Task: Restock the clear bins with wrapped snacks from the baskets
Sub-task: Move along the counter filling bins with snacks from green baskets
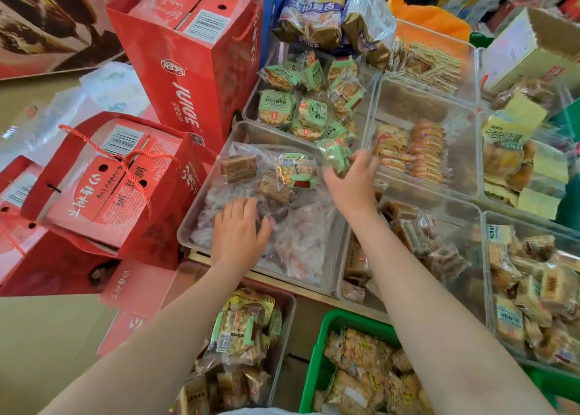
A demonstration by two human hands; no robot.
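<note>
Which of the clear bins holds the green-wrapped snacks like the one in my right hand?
The far bin beside the tall red juice box, just beyond your right hand. It is full of green packets; the other bins hold mostly brown, orange or clear-wrapped snacks.

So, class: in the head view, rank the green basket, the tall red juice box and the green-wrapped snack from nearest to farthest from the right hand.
1. green-wrapped snack, pinched in the right hand.
2. tall red juice box, up and left.
3. green basket, low, by the body.
</note>
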